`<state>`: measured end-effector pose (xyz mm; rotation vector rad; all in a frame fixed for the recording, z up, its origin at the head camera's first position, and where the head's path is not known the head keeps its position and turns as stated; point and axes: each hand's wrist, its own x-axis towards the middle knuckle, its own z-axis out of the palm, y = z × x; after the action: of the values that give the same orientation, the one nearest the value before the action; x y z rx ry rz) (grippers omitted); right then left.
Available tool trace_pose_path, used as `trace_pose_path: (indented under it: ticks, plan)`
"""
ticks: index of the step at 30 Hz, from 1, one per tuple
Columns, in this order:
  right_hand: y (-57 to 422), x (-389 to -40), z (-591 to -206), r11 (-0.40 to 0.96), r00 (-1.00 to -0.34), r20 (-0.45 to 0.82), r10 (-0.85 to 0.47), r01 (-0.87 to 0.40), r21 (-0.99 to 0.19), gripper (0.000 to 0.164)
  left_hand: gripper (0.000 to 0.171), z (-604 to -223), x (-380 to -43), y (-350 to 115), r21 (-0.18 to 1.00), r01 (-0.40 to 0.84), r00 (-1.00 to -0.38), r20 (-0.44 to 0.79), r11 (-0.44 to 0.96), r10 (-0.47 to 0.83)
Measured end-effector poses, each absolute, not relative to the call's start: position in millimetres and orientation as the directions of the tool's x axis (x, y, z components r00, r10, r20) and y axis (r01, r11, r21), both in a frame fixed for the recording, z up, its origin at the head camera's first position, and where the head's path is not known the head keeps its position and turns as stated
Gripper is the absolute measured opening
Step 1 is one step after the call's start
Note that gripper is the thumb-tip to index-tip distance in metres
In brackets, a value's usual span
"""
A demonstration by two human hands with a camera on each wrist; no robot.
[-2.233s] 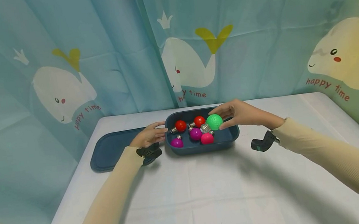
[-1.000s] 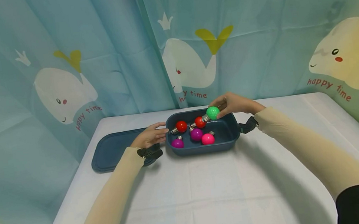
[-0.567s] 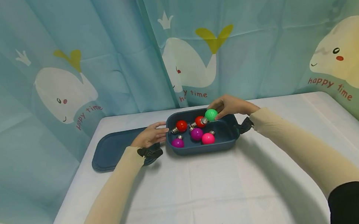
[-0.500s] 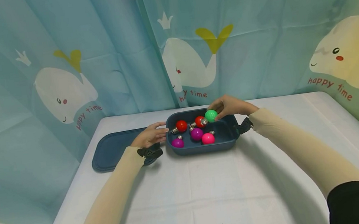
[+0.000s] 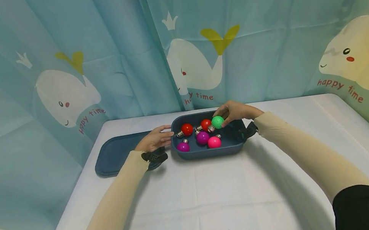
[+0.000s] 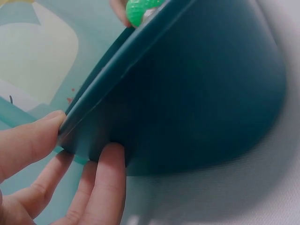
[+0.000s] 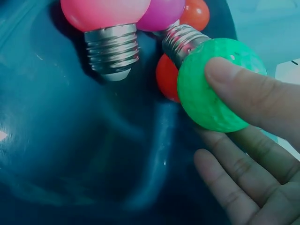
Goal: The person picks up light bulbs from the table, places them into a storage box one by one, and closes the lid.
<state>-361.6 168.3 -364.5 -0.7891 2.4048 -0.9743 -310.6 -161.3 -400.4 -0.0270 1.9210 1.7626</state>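
My right hand (image 5: 238,110) pinches a green light bulb (image 5: 218,122) by its round, textured globe, over the right half of a dark blue box (image 5: 210,153). In the right wrist view its metal screw base (image 7: 180,42) points in among the other bulbs, with the thumb on the globe. Inside the box lie two red bulbs (image 5: 187,129), two purple bulbs (image 5: 202,138) and a pink bulb (image 5: 214,142). My left hand (image 5: 153,139) rests against the box's left end; in the left wrist view the fairly straight fingers (image 6: 110,173) touch the outer wall and the thumb meets the rim.
A dark blue lid (image 5: 113,154) lies flat to the left of the box, partly under my left forearm and wrist camera. White cloth (image 5: 215,195) covers the table. A blue-green curtain (image 5: 128,52) with whale prints hangs behind it and at both sides.
My right hand has carried the green bulb from above the box's middle to the back, then slightly down and towards me into the box. The left hand stays at the box's end.
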Motion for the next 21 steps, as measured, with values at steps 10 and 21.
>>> trace_pose_path:
  ticks: [10,21]
  plan:
    - [170.0,-363.7,-368.1,0.583,-0.721,-0.192,-0.666,-0.343,-0.736,0.045,0.057,-404.2,-313.7,-163.1,0.922,-0.357,-0.861,-0.387,0.148,0.329]
    - [171.6,-366.3,-372.4,0.591,-0.714,-0.215,-0.666,-0.330,-0.736,0.045,0.058,-403.5,-313.7,-160.9,0.914,-0.379,-0.861,-0.406,0.147,0.305]
